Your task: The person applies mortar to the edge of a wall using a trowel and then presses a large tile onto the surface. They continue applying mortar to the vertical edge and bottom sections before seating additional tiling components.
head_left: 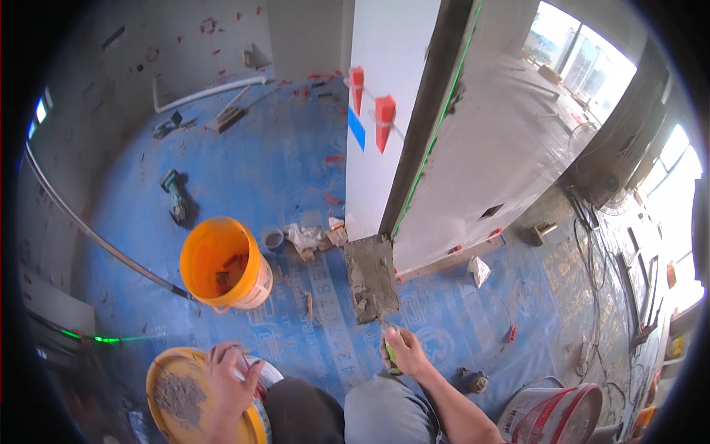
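My right hand (401, 351) is wrapped round the green handle of a trowel (372, 277). Its wide flat blade is smeared with wet grey mortar and is at the foot of a wall corner, where a dark vertical strip (421, 133) comes down the wall's edge. My left hand (235, 381) hovers over or rests by the rim of a yellow bucket lid (159, 370), fingers apart and nothing visible in them; I cannot tell whether it touches. A heap of grey mortar (181, 399) lies on that lid.
An orange bucket (196, 251) holding reddish pieces stands ahead on the left. Beyond it lies a green power tool (175, 196). A white and red bucket (555, 414) is at lower right. Cables (592, 259) run along the right floor. Red wedges (384, 122) appear by the white panel.
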`<move>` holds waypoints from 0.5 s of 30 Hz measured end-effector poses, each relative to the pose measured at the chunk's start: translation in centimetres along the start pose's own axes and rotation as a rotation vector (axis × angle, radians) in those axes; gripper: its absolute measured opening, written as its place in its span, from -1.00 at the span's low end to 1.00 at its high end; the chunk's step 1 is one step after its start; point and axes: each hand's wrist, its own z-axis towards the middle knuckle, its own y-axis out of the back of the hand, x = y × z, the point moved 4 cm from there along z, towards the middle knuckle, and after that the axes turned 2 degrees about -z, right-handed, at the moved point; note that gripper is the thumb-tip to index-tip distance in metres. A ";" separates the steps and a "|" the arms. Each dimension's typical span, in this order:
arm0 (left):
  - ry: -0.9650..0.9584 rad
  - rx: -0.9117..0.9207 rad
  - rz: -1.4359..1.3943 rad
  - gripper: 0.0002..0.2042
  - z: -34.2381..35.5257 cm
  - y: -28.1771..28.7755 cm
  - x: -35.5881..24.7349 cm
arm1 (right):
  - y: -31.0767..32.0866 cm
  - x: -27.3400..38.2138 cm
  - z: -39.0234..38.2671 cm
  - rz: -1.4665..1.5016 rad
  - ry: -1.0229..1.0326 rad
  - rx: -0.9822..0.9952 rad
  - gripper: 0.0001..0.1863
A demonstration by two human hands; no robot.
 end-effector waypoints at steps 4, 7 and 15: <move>0.019 -0.001 0.023 -0.68 0.2 0.0 -0.3 | 1.0 -4.9 2.3 0.054 -0.015 0.023 -0.55; 0.010 -0.018 0.023 -0.67 0.3 0.1 -0.6 | 1.6 -8.2 3.8 -0.035 -0.037 -0.014 -0.53; 0.031 -0.016 0.077 -0.66 0.5 0.1 -1.0 | 2.0 -12.1 5.0 0.046 -0.150 -0.044 -0.51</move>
